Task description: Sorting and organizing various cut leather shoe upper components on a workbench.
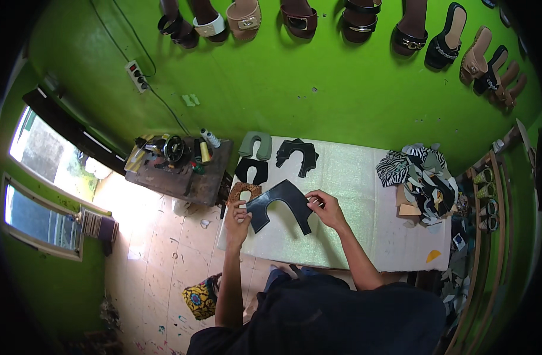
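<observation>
Black U-shaped piece, pinched by left hand and right hand, wooden rack holding sandals

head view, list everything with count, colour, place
Table: one, whitish, centre
Arched piece: one, black, held over table
Green pieces: stack, green, table's far left
Black pieces: two groups, black, beside those
Spotted pieces: count unclear, brown, table's left
Scraps: many, mixed, table's right
Offcut: one, yellow, table's near right
Sewing machine: one, black, dark bench
Thread cones: several, yellow, white, beside machine
Power strip: one, white, wall
Sandals: ten-plus, mixed, upper wall
Footwear: several, mixed, right side
Windows: two, pale, left
Patterned bag: one, yellow, floor
Shirt: one, dark, lower edge
Left hand: one, bare, arched piece's left end
Right hand: one, bare, arched piece's right edge
</observation>
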Demonstrator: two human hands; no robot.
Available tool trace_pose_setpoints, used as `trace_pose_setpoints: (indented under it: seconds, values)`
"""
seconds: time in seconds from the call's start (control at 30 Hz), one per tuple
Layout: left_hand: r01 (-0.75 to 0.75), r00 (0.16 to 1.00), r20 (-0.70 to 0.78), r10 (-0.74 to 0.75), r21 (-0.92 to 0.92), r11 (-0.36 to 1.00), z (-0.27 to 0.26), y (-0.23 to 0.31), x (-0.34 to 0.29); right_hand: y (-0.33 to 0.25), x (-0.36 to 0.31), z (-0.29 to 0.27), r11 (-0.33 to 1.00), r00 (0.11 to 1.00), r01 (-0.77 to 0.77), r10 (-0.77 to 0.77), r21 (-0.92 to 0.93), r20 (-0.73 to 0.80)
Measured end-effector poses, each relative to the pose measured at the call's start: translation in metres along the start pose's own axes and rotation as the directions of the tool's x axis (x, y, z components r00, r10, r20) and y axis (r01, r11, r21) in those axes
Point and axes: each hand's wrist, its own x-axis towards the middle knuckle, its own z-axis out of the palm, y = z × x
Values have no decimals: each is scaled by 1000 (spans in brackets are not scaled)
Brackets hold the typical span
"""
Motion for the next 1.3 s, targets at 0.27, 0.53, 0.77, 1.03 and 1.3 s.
trace_pose_setpoints:
  seconds: [0.27,0.53,0.77,1.03,1.3]
  values:
    - [-36,979,198,49,-65,997,-3,-2,86,-3,32,16,994,990,-66,54,-92,-128]
    - [-6,903,430,23,-41,999,-7,-24,178,2,52,55,977,934,-188,146,-100,-327]
    - [-150,839,540,65,116,982,8,-49,245,24,73,82,954,860,-298,251,-38,-445]
    - [-229,776,625,82,159,960,60,-68,312,53,123,68,942,799,-318,207,-105,-564]
    - [-340,790,597,136,242,909,118,-83,360,94,182,35,922,759,-337,147,-191,-634]
